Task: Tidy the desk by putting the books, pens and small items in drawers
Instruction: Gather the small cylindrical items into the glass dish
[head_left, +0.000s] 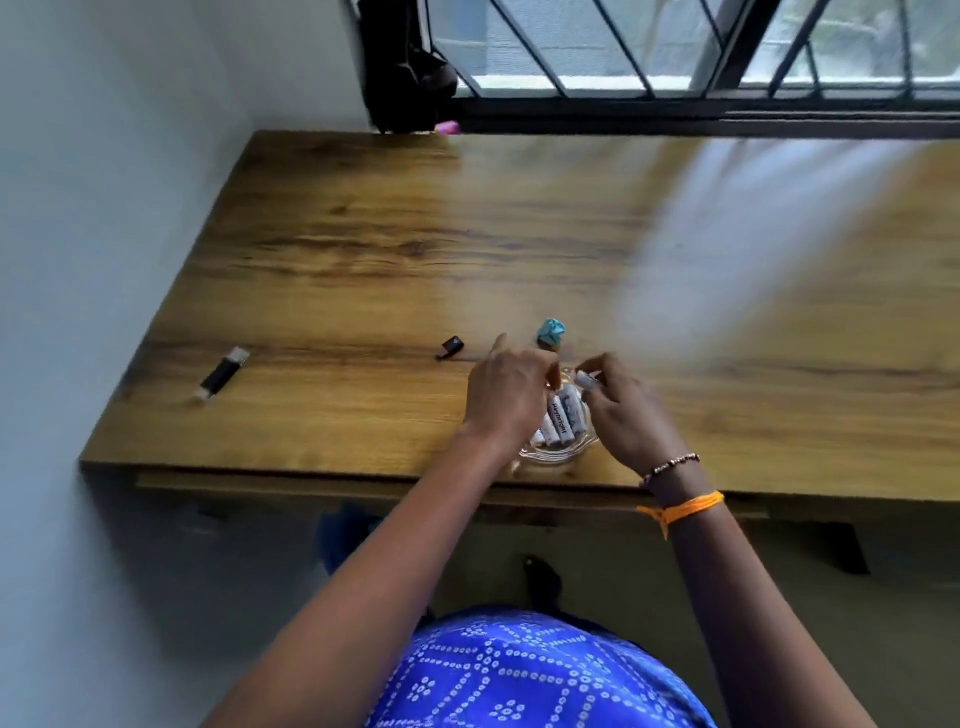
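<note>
A small clear glass dish (553, 456) stands near the front edge of the wooden desk (467, 234) and holds several white batteries (560, 422). My right hand (626, 413) pinches one more white battery (586, 381) just above the dish's far rim. Over the left side of the dish hovers my left hand (506, 395), fingers curled down toward the batteries; whether it holds one is hidden. A crumpled blue wrapper (550, 332) lies just behind the dish. A small black cap-like item (451, 347) lies to its left.
A black USB stick (224, 373) with a silver end lies near the desk's left front corner. The wall runs along the left edge. A barred window and a dark hanging object (405, 67) are at the back, with a pink item (448, 127) on the sill.
</note>
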